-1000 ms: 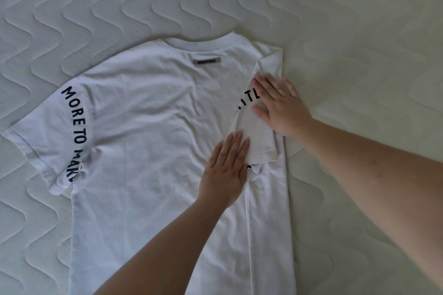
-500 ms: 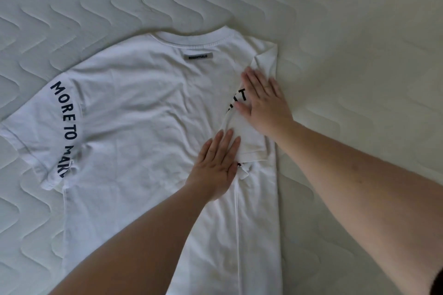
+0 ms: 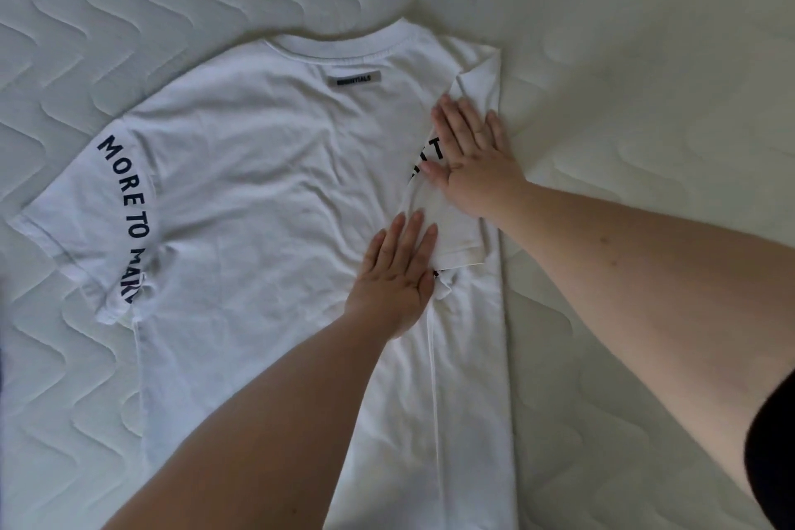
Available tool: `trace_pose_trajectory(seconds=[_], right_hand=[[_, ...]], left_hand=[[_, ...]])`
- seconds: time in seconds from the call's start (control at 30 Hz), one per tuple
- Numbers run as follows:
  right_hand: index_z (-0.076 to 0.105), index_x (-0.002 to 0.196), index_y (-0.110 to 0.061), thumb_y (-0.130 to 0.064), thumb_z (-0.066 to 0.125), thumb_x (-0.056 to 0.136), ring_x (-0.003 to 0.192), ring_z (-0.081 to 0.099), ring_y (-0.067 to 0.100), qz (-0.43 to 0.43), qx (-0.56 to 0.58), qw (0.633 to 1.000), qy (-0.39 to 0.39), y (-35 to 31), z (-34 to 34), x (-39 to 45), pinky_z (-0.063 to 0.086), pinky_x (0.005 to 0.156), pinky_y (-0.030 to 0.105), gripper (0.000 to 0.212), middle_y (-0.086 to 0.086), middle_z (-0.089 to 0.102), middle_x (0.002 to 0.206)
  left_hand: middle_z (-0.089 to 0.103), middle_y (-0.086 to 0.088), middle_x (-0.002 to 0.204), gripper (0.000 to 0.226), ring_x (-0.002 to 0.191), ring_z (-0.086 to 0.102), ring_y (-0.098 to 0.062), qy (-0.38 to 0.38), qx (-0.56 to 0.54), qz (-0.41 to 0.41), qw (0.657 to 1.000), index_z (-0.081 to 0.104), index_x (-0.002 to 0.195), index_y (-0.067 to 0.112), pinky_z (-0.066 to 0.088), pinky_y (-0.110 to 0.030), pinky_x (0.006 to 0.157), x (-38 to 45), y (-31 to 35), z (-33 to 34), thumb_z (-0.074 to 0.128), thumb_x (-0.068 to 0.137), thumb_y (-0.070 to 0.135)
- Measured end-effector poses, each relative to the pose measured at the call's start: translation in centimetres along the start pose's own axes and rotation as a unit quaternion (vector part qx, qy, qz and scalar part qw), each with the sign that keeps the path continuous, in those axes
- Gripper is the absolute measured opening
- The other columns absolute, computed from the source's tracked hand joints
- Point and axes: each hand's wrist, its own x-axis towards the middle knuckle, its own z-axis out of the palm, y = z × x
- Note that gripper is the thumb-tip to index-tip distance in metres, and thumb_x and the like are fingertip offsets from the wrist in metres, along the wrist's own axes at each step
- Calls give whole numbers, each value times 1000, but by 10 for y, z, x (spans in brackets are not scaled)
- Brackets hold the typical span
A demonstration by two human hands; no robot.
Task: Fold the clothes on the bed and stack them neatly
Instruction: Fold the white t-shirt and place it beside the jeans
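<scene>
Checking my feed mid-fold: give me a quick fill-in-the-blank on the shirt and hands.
1. The white T-shirt lies on a quilted ____.
2. The sleeve folded inward is the one on the ____ side of the picture.
3. The left hand and right hand both press with ____ fingers.

Missing: mattress; right; straight
</scene>
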Motion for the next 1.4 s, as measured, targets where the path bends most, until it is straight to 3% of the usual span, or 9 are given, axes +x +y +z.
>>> trace_pose_trajectory(seconds=[0.3, 0.57, 0.87, 1.03, 1.1, 1.2, 1.23, 1.33, 1.4], right_hand=[[-12, 155, -24, -61, 13, 97, 148, -20, 10, 29, -18, 999, 10, -2, -8, -4, -12, 119, 40, 73, -9, -20, 162], [24, 154, -12, -40, 26, 104, 151, 9, 21, 36, 48, 991, 122, -94, -31, -32, 1, 121, 39, 57, 3, 19, 163], [28, 153, -12, -26, 35, 105, 149, 20, 19, -7, 196, 978, 77, -265, -4, -21, 11, 118, 29, 50, 5, 28, 159], [27, 154, -13, -20, 36, 104, 145, 28, 17, -21, 300, 953, 39, -310, -2, -9, 19, 116, 26, 51, 5, 32, 157], [25, 154, -16, -23, 33, 105, 145, 28, 14, -2, 361, 932, 18, -322, -4, -4, 19, 114, 22, 50, 1, 31, 158], [22, 155, -21, -30, 29, 107, 147, 22, 8, 56, 505, 861, -17, -336, -8, 5, 12, 117, 21, 49, -7, 24, 160], [21, 155, -22, -31, 27, 107, 147, 20, 6, 75, 543, 836, -23, -339, -9, 10, 11, 120, 24, 49, -8, 22, 161], [22, 155, -20, -32, 25, 108, 147, 17, 4, 111, 605, 788, -23, -342, -11, 22, 9, 117, 20, 49, -9, 21, 161], [23, 155, -20, -33, 24, 108, 147, 16, 3, 122, 622, 773, -25, -342, -14, 30, 9, 111, 16, 49, -10, 20, 161]], left_hand=[[-42, 4, 152, 60, 139, -41, -15, -18, -11, 31, 999, -30, 148, 26, -17, -40, 119, 1, -2, -5, 5, 102, 42], [8, 2, 165, 67, 151, 3, -14, 53, -81, 147, 984, 6, 157, 24, 0, -34, 122, -60, -74, -31, 41, 100, 29], [37, -9, 154, 60, 145, 29, -26, 247, -144, -142, 948, 38, 148, 14, 31, -52, 113, -147, -261, -55, 58, 91, 12], [20, -7, 159, 72, 146, 21, -25, 317, -289, -350, 833, 22, 153, 24, 24, -45, 116, -152, -311, -61, 60, 92, 25], [23, -4, 156, 84, 142, 30, -22, 343, -445, -393, 728, 19, 153, 27, 32, -41, 113, -150, -320, -64, 71, 86, 25], [43, 2, 142, 97, 127, 48, -18, 357, -638, -446, 517, 19, 153, 29, 40, -36, 105, -144, -331, -76, 81, 79, 25], [47, 3, 138, 95, 122, 52, -19, 349, -658, -457, 486, 21, 153, 27, 42, -36, 101, -142, -337, -79, 81, 79, 27], [53, -9, 140, 76, 122, 55, -28, 295, -690, -455, 480, 36, 147, 18, 47, -37, 92, -136, -357, -84, 77, 83, 33], [65, -9, 121, 59, 118, 58, -25, 255, -700, -470, 474, 56, 131, 18, 49, -32, 86, -136, -368, -90, 80, 80, 36]])
